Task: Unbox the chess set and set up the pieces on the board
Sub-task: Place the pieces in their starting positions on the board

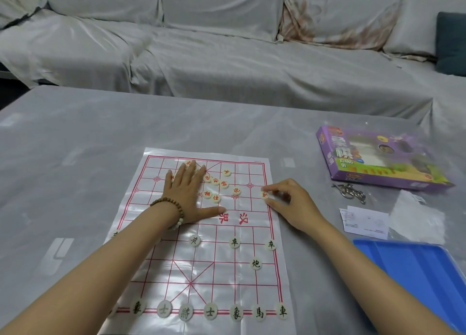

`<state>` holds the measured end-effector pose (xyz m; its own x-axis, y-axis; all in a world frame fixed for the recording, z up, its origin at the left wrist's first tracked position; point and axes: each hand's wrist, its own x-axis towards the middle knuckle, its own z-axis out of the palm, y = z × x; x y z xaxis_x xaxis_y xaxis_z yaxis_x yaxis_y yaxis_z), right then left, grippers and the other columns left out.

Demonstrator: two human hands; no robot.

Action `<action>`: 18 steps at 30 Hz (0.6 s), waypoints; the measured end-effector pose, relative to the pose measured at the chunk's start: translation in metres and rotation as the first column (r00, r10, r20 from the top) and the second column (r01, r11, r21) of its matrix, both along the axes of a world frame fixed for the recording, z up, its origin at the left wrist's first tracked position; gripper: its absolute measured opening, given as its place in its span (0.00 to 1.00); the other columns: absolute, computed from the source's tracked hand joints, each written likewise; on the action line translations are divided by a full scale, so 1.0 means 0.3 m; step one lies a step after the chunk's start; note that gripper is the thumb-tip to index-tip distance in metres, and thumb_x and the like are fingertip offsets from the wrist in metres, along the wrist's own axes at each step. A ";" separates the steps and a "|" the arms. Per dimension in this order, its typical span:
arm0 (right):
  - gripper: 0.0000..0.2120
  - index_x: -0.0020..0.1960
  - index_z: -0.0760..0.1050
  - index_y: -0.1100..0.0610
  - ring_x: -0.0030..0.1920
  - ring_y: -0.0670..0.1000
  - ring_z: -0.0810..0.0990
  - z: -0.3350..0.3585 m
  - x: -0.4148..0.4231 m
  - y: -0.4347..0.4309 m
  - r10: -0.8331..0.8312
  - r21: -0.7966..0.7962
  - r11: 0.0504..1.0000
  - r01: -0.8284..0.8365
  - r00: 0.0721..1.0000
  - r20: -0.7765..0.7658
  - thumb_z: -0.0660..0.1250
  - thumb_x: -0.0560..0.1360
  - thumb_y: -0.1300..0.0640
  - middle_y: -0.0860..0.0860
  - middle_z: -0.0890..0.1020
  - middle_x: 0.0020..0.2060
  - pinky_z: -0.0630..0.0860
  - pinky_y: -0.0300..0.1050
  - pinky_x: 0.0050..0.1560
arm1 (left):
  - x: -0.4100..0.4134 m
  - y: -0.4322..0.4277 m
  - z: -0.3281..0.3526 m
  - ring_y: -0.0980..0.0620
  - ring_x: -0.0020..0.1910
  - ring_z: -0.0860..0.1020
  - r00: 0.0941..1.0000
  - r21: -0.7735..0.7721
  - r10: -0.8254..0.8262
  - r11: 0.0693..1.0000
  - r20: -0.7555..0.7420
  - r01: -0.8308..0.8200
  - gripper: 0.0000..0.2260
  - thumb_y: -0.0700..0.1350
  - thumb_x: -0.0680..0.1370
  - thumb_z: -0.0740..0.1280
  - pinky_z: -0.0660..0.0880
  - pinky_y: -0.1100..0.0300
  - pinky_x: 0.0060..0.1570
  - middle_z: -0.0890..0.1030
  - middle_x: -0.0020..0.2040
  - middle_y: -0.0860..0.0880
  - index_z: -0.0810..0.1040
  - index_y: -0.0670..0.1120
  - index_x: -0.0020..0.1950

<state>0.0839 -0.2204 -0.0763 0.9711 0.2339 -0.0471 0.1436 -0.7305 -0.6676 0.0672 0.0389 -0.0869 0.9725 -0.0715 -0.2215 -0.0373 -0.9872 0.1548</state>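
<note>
Red-lined on glossy white, the board sheet lies flat at the centre bottom of the frame on a table covered with clear film. The left hand lies palm down on the upper left part of the sheet, fingers straight and spread and thumb stretched toward the centre; it grips nothing. A beaded bracelet circles its wrist. The right hand is at the sheet's right edge, slightly above mid-height, pinching a red piece between thumb and forefinger. That disc sits at the fingertips, to the left of the palm and over the outermost line; I cannot tell whether it touches the sheet.

Between the two hands, loose red pieces are scattered in the upper middle of the grid, and one or two seem to peek out under the left fingers. Black pieces form a row along the bottom edge, with several more standing on points above it.

At the upper right of the table is the purple box, marked XIANG QI. Below it are metal ring puzzles, a printed leaflet and a clear plastic bag. A blue tray fills the lower right corner. Along the top runs a sofa draped in pale cloth.
</note>
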 end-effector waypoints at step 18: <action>0.09 0.52 0.79 0.51 0.43 0.40 0.73 -0.013 -0.022 0.003 -0.089 0.120 0.989 0.085 0.996 0.030 0.71 0.72 0.55 0.46 0.75 0.47 0.68 0.27 0.43 | -0.005 0.003 -0.003 0.46 0.74 0.36 1.000 -0.033 0.008 0.999 0.021 -0.007 0.49 0.73 0.66 0.58 0.35 0.44 0.70 0.36 0.76 0.49 0.39 0.53 0.76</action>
<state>0.0773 -0.2194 -0.0801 0.9885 0.1507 0.0107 0.1083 -0.6572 -0.7459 0.0659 0.0398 -0.0878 0.9775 -0.0711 -0.1987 -0.0335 -0.9819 0.1864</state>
